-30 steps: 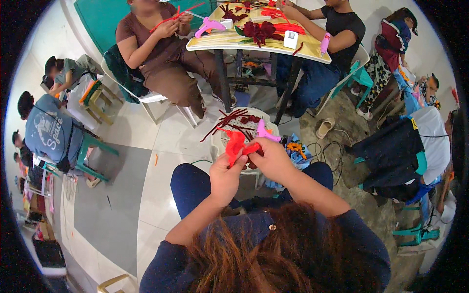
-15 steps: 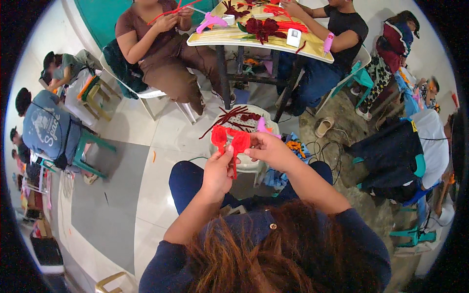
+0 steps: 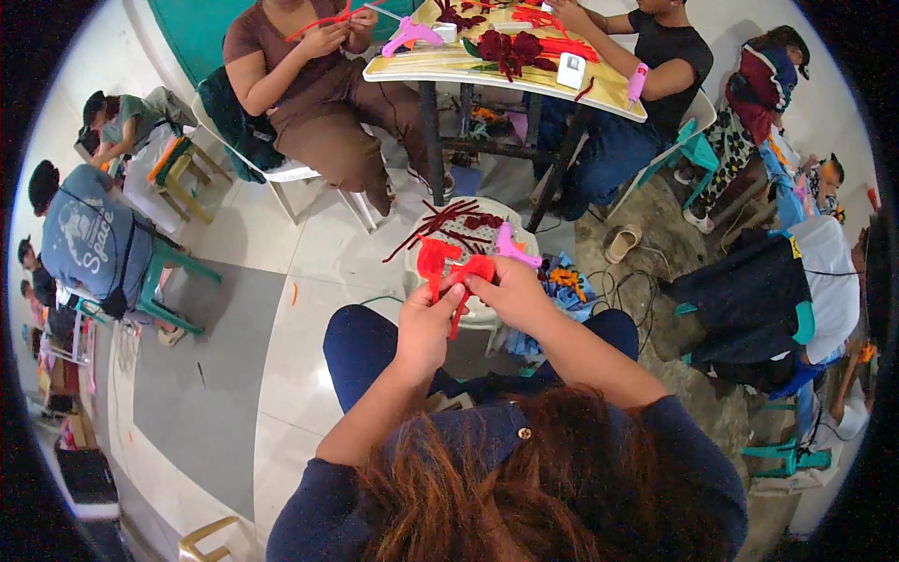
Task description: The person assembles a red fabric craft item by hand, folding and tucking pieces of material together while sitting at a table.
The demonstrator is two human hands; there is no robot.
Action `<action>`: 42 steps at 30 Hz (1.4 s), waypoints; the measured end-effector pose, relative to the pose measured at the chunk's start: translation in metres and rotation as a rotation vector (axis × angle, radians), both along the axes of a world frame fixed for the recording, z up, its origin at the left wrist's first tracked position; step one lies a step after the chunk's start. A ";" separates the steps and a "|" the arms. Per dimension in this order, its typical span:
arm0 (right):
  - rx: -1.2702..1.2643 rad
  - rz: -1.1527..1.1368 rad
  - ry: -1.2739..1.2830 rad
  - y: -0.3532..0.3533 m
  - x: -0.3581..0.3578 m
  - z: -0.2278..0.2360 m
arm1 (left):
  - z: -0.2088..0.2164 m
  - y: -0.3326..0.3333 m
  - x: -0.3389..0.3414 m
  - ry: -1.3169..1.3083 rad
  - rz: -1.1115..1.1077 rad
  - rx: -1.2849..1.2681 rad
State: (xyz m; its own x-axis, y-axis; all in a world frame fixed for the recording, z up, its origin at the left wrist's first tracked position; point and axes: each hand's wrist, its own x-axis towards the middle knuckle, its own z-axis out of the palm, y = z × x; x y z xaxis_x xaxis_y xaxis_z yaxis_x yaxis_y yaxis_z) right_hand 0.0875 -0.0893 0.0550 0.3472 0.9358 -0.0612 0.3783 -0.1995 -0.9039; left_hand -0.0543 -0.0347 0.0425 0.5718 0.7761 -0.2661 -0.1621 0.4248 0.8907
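Observation:
In front of my knees I hold a bright red fuzzy piece, apparently bent pipe cleaner, with two rounded petal-like lobes. Its left lobe [image 3: 434, 255] stands up above my left hand [image 3: 426, 323], whose thumb and fingers pinch it from below. My right hand [image 3: 515, 292] is closed on the right lobe [image 3: 478, 268], thumb against its face. A thin red strip hangs below, between the hands. Just beyond is a white stool [image 3: 487, 326], carrying dark red pipe cleaners [image 3: 438, 225], a dark red fuzzy piece [image 3: 482, 221] and a pink glue gun [image 3: 513, 245].
Ahead, two people sit at a yellow-topped table [image 3: 459, 73] with a dark red fuzzy flower [image 3: 510, 51] and pink glue guns [image 3: 410, 36]. Blue cloth with orange pieces [image 3: 566, 279] lies right of the stool. Cables [image 3: 646, 290] and a beige shoe [image 3: 624, 244] are on the floor.
My right hand has shifted onto the right lobe, its thumb now over it. The lobes have tilted, and the left one shows more side-on.

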 end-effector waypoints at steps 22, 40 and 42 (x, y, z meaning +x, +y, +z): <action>0.279 -0.070 -0.105 0.002 -0.003 -0.009 | 0.004 -0.010 0.002 0.113 0.051 0.368; 0.079 0.146 0.259 0.004 0.021 0.007 | -0.005 -0.005 0.004 -0.128 -0.070 0.036; 0.079 0.154 0.400 0.005 0.018 0.007 | -0.007 -0.004 0.004 -0.145 -0.035 0.047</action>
State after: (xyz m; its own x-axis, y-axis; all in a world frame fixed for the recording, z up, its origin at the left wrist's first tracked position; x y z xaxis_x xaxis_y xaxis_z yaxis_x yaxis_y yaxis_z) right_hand 0.1060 -0.0848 0.0621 0.1668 0.9820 -0.0890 0.0156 -0.0929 -0.9956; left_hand -0.0505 -0.0386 0.0357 0.6283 0.7647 -0.1427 -0.2759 0.3906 0.8782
